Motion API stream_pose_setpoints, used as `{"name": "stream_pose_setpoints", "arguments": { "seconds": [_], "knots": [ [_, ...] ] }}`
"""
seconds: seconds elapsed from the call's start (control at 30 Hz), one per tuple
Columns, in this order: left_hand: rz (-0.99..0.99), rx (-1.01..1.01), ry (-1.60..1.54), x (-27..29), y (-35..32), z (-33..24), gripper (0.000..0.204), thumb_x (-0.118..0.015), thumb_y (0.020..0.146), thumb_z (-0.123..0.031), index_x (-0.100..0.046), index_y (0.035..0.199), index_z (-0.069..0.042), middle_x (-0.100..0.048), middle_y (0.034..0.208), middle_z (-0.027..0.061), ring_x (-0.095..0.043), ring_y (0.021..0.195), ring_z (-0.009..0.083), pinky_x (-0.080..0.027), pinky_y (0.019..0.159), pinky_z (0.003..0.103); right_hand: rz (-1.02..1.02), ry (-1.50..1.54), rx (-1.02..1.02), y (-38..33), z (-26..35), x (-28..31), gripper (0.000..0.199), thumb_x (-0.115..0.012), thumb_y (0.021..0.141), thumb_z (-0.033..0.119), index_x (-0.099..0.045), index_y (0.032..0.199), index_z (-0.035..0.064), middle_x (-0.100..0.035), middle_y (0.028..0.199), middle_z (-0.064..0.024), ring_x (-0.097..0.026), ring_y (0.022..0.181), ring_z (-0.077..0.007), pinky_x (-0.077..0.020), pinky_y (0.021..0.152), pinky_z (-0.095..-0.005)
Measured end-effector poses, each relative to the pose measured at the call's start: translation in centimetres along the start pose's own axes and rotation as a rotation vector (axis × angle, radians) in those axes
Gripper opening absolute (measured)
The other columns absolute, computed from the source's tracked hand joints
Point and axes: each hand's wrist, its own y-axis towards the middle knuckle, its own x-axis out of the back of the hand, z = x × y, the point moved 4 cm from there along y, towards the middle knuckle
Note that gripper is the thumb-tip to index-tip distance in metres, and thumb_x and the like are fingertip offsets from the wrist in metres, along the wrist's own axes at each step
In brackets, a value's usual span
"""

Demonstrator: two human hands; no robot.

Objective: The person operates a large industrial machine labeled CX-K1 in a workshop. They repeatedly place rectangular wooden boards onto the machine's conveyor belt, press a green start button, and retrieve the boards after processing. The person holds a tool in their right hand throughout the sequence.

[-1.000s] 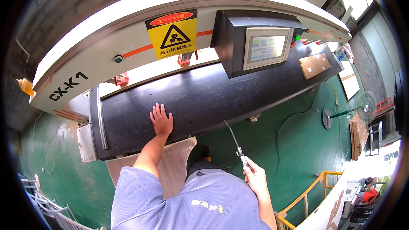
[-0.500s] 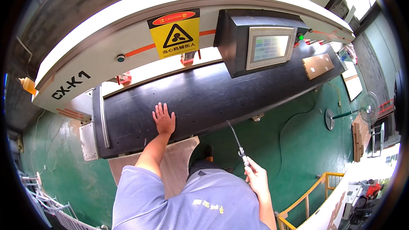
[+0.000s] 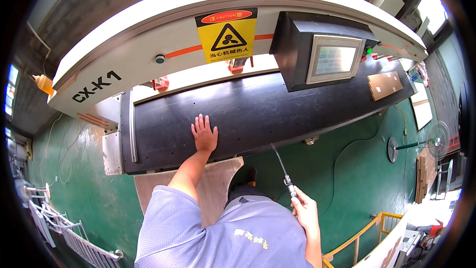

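Note:
My left hand (image 3: 205, 135) lies flat on the black machine table (image 3: 238, 104), fingers spread, near its front edge. In my right hand (image 3: 306, 209) is an air blow gun (image 3: 289, 184), with my fingers wrapped round its body. Its long thin nozzle (image 3: 278, 160) points away from me, and the tip is at the table's front edge; whether it touches cannot be made out. A brown board (image 3: 218, 181) with a curved side sits below the edge, partly hidden by my left arm.
Above the table runs a white machine beam (image 3: 144, 49) with a yellow warning sign (image 3: 228, 34) and a control screen (image 3: 334, 59). Flat cardboard (image 3: 385, 86) rests at the table's right end. A standing fan (image 3: 436, 141) and a yellow frame (image 3: 367, 238) are on the right.
The whole view has shifted, so the machine appears farther right. My left hand stays flat on the table, and my right hand keeps hold of the air blow gun.

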Motion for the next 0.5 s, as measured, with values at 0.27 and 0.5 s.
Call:
{"name": "stream_pose_setpoints", "arguments": {
  "seconds": [0.27, 0.5],
  "knots": [
    [0.012, 0.011, -0.001, -0.03, 0.01, -0.02, 0.066, -0.057, 0.097, -0.041, -0.041, 0.153, -0.009, -0.031, 0.164, 0.0135, -0.023, 0.153, 0.0307, -0.015, 0.125, 0.053, 0.014, -0.012, 0.016, 0.12, 0.01, -0.17, 0.044, -0.067, 0.094, 0.006, -0.064, 0.138, 0.0077, -0.063, 0.076, 0.0003, -0.052, 0.056, -0.0054, -0.0476, 0.055, -0.0236],
    [0.012, 0.000, 0.011, 0.07, -0.03, -0.10, 0.065, -0.056, 0.098, -0.040, -0.039, 0.153, -0.009, -0.031, 0.163, 0.0145, -0.023, 0.153, 0.0314, -0.015, 0.124, 0.053, 0.043, -0.059, 0.024, 0.08, -0.10, -0.21, 0.045, -0.068, 0.093, 0.004, -0.065, 0.137, 0.0097, -0.063, 0.075, 0.0014, -0.052, 0.057, -0.0048, -0.0477, 0.056, -0.0234]
  ]
}}
